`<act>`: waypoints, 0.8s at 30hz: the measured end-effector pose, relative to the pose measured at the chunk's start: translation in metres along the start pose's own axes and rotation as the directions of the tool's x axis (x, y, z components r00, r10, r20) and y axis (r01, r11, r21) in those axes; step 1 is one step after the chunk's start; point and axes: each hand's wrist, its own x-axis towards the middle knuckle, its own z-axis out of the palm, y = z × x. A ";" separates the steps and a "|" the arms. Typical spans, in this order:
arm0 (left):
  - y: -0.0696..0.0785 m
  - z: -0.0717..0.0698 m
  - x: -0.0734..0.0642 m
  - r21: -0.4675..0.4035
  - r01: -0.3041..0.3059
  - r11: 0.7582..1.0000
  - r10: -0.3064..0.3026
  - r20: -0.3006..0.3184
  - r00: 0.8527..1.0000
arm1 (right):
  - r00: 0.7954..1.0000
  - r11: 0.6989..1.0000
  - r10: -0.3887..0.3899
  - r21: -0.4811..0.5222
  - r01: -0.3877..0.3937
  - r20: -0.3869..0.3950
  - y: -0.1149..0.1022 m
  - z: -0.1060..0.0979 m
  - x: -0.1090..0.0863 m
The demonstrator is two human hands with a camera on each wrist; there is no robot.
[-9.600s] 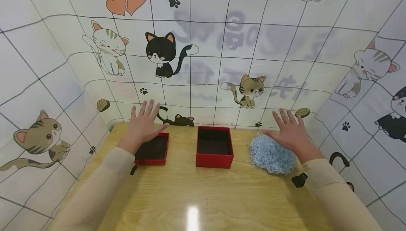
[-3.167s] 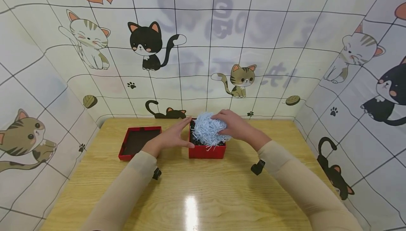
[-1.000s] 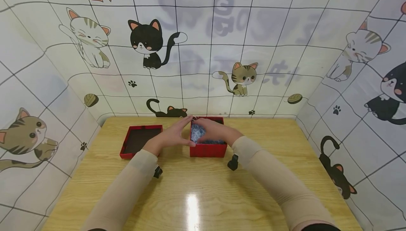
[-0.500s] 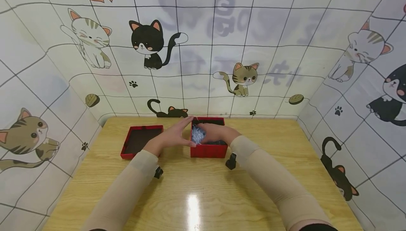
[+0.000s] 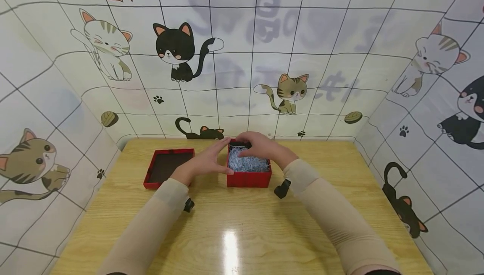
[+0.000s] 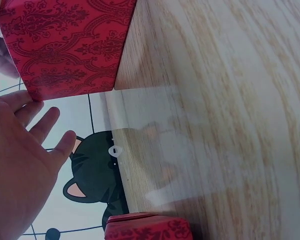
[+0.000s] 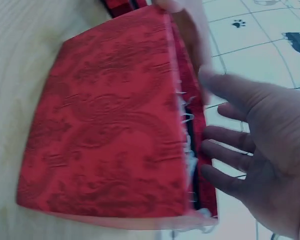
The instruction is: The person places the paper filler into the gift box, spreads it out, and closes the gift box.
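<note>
A red patterned box [image 5: 248, 179] stands on the table, its top uncovered. Pale blue shredded paper [image 5: 249, 164] fills it, and a few strands stick out over the rim in the right wrist view. My left hand [image 5: 204, 162] holds the box by its left side, thumb at the front corner and index finger at the back one; the other fingers are spread. Above the paper, my right hand [image 5: 261, 147] hovers at the back right with loosely bent fingers. Its palm and fingers [image 7: 225, 155] show nothing held in the right wrist view.
A shallow red lid [image 5: 168, 168] with a dark inside lies left of the box, close to my left wrist. The wooden table [image 5: 242, 224] ends at a cat-printed wall covering [image 5: 234, 69] behind the box, with more on both sides.
The shredded paper went from the table's right side into the box. Over the last half second my right hand rose out of the box, and the paper now lies spread across it.
</note>
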 end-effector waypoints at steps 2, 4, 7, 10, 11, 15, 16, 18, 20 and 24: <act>-0.001 0.001 0.001 0.005 -0.001 1.000 0.001 0.000 1.000 | 1.000 1.000 -0.014 0.004 0.013 0.017 0.003 0.006 0.001; -0.002 0.001 0.001 0.005 -0.004 1.000 0.004 -0.003 1.000 | 0.999 1.000 -0.018 0.019 0.018 0.044 0.006 0.014 0.003; -0.002 0.002 0.001 -0.003 -0.005 1.000 0.005 -0.008 1.000 | 0.997 0.999 -0.003 0.046 -0.001 0.077 0.010 0.024 0.007; -0.002 0.002 0.001 -0.003 -0.009 1.000 0.009 -0.009 1.000 | 0.992 0.999 0.040 0.027 -0.043 0.119 0.013 0.033 0.012; -0.002 0.002 0.001 -0.002 -0.010 1.000 0.010 -0.008 1.000 | 0.989 0.998 0.054 -0.001 -0.055 0.136 0.015 0.036 0.014; -0.002 0.003 0.001 0.000 -0.017 1.000 0.017 -0.008 1.000 | 0.977 0.990 0.097 -0.118 -0.075 0.189 0.018 0.042 0.019; -0.002 0.003 0.001 -0.002 -0.017 1.000 0.017 -0.007 1.000 | 0.976 0.988 0.099 -0.136 -0.073 0.195 0.018 0.043 0.020; -0.002 0.004 0.002 -0.006 -0.020 1.000 0.020 -0.004 1.000 | 0.976 0.986 0.094 -0.153 -0.064 0.195 0.018 0.042 0.019; -0.003 0.004 0.002 -0.012 -0.021 1.000 0.021 -0.002 1.000 | 0.980 0.989 0.081 -0.139 -0.056 0.184 0.014 0.036 0.015; -0.005 0.004 0.003 -0.010 -0.011 1.000 0.011 -0.004 1.000 | 0.991 0.993 0.012 -0.116 0.004 0.135 0.003 0.016 0.004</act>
